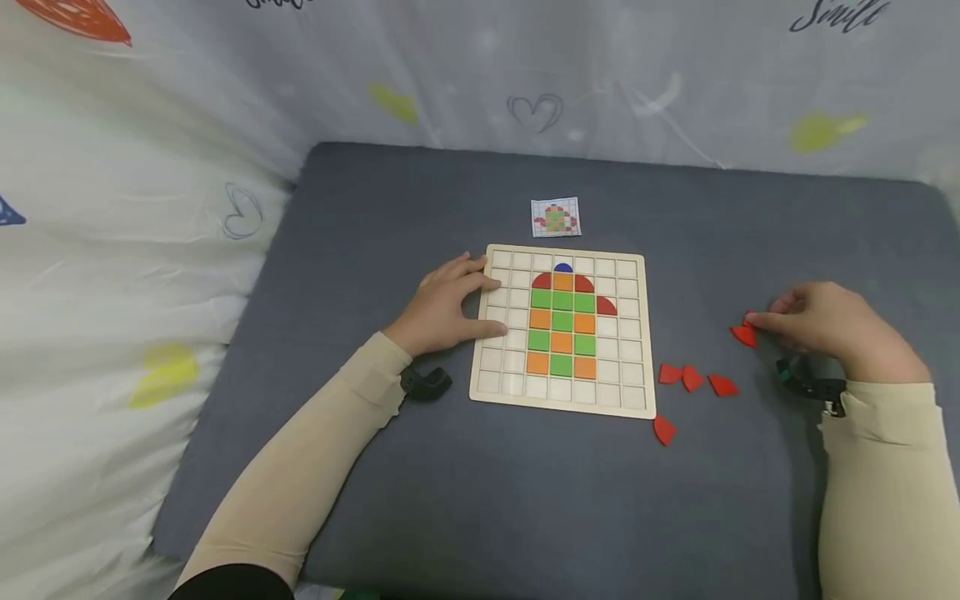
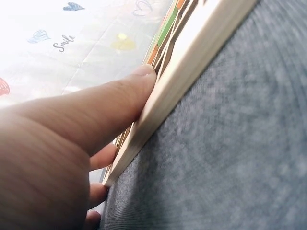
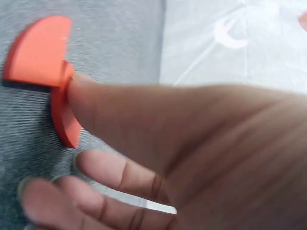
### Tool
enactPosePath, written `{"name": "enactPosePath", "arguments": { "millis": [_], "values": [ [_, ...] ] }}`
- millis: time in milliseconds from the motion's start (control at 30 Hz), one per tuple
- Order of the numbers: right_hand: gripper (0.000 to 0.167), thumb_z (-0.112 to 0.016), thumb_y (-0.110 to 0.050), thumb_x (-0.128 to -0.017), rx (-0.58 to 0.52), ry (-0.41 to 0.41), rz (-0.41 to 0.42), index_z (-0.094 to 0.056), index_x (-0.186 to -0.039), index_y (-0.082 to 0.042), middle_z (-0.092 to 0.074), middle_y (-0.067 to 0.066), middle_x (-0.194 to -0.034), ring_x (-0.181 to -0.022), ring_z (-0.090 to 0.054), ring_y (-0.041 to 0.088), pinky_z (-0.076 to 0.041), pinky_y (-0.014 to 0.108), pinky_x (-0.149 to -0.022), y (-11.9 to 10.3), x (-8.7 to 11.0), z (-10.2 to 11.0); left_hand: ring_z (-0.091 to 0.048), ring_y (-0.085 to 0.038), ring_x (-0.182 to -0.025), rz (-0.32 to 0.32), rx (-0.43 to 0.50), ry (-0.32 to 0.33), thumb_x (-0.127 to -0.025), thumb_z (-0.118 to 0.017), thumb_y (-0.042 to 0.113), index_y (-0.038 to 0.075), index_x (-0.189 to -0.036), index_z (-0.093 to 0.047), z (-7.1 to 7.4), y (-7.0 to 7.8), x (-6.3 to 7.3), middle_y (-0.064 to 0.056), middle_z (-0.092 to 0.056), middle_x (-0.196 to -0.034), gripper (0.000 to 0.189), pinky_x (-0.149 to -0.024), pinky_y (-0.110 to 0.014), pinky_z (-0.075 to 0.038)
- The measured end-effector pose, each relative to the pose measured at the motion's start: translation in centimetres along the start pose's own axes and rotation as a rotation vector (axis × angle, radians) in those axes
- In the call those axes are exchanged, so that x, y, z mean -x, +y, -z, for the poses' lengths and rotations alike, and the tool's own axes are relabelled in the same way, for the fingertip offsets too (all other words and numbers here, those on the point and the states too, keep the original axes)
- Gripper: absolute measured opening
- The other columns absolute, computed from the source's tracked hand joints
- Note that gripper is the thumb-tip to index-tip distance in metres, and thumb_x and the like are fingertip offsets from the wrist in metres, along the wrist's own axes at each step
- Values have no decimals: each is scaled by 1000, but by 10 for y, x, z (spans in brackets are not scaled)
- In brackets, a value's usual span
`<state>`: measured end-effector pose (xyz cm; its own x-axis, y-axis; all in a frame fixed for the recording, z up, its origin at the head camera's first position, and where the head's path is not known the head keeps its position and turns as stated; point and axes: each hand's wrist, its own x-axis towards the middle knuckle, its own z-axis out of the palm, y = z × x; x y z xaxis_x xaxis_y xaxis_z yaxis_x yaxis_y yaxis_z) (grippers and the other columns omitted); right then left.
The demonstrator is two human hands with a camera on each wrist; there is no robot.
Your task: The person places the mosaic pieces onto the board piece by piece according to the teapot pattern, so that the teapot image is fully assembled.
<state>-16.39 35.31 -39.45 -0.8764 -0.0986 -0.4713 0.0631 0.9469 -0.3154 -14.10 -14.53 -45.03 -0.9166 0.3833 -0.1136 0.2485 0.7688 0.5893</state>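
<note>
A wooden grid board lies mid-table with green, orange, red and blue tiles forming a figure. My left hand rests flat on the board's left edge, fingers straight; the left wrist view shows the thumb lying along the wooden rim. My right hand is off to the board's right, where its fingertips pinch a red quarter-round piece. In the right wrist view the thumb presses that piece up on its edge, against a second red piece lying flat.
Several loose red pieces lie on the grey cloth right of the board, one by its near right corner. A small pattern card sits behind the board. White printed fabric walls the table at the left and back.
</note>
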Motion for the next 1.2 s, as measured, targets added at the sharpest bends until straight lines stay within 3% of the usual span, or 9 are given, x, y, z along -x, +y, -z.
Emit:
{"name": "enactPosePath", "arguments": {
  "millis": [267,400,533,633,733,967,1200],
  "values": [
    [54,-69,-50,-99,-45,40,-6,-74,-102,3,-72,3,-78,-73,-65,17,-49,34,-61,-8,4,-5,-13,-24,-163,11,-5,6,-85,-82,60,21,-147,-62,1,-1,1,-2,-31,-171,75,-130,-56,-12],
    [53,-73,-51,-96,-49,88,-18,-75,-100,2,-72,5,-77,-76,-64,23,-48,35,-60,-11,4,-8,-14,-23,-163,11,-5,11,-85,-82,60,21,-147,-63,0,-1,1,-2,-31,-171,76,-129,-56,-12],
    [58,-76,-45,-95,-45,111,-9,-70,-115,9,-72,27,-102,-94,-65,40,-55,45,-68,-14,2,-9,-14,-24,-163,6,-4,10,-86,-82,59,21,-147,-62,0,-1,0,-2,-32,-171,75,-129,-56,-12],
    [58,-76,-39,-95,-42,91,21,-67,-123,11,-66,35,-121,-106,-62,47,-56,51,-74,-16,-1,-9,-13,-24,-163,6,-2,6,-86,-81,60,22,-147,-62,0,0,0,-2,-32,-171,74,-129,-56,-13],
    [53,-77,-34,-95,-49,58,58,-68,-124,9,-69,31,-120,-105,-64,44,-57,48,-75,-20,-8,-8,-13,-24,-163,8,1,5,-86,-82,59,21,-147,-63,-1,0,0,-2,-32,-171,74,-129,-56,-13],
    [40,-82,-24,-91,-59,45,157,-73,-116,6,-76,17,-103,-82,-66,14,-53,30,-68,-36,-20,-10,-14,-24,-163,8,-6,3,-86,-82,59,22,-147,-63,0,1,1,-2,-33,-171,74,-129,-56,-14],
    [33,-81,-18,-91,-55,8,232,-71,-113,5,-74,15,-102,-86,-64,18,-52,30,-71,-59,-29,-14,-14,-25,-163,9,-8,9,-86,-82,58,21,-147,-63,0,2,1,-3,-33,-171,74,-129,-57,-14]
  ]
}}
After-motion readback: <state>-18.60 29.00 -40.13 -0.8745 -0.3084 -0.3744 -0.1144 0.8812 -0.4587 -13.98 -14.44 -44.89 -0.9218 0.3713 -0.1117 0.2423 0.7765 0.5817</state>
